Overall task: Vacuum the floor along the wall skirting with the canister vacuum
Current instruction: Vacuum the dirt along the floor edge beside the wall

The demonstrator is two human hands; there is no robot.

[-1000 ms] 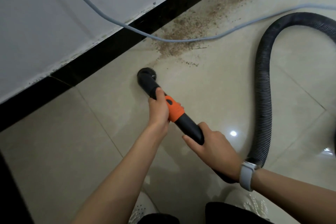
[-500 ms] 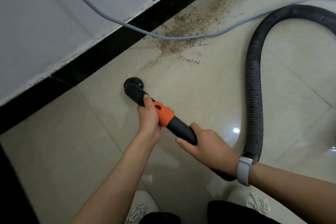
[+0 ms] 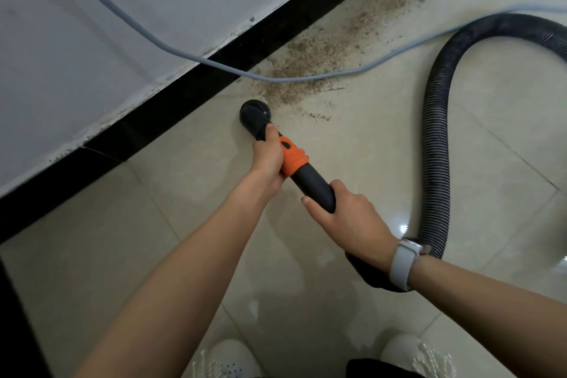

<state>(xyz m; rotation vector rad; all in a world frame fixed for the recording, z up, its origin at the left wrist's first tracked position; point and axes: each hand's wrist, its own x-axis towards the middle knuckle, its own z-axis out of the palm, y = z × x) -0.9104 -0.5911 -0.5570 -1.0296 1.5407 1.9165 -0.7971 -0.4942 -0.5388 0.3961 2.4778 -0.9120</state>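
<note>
Both hands are on the vacuum nozzle: the left hand (image 3: 268, 155) wraps round the front of the tube just behind the round brush head (image 3: 255, 111), partly over the orange collar (image 3: 293, 159), and the right hand (image 3: 346, 218) clasps the black tube (image 3: 316, 189) further back, near where the ribbed hose (image 3: 435, 144) joins under the wrist with the watch (image 3: 403, 264). From the one head view, the brush head sits on the tiled floor (image 3: 383, 163) ahead of the left hand, close beside the black skirting (image 3: 171, 110) and right at the near edge of the brown dust (image 3: 306, 70) that spreads away past it along the wall. A grey cable (image 3: 190, 55) hangs across the wall and crosses the dust just beyond the brush. To my eye most of the patch is not yet cleaned. I'd push the head slowly forward into the dust, keeping the bristles flat on the tile and hugging the skirting, letting the left hand steer and the right hand feed the hose. The cable looks likely to snag, so it wants lifting or passing under with care. White shoes (image 3: 227, 359) show below the arms.
</note>
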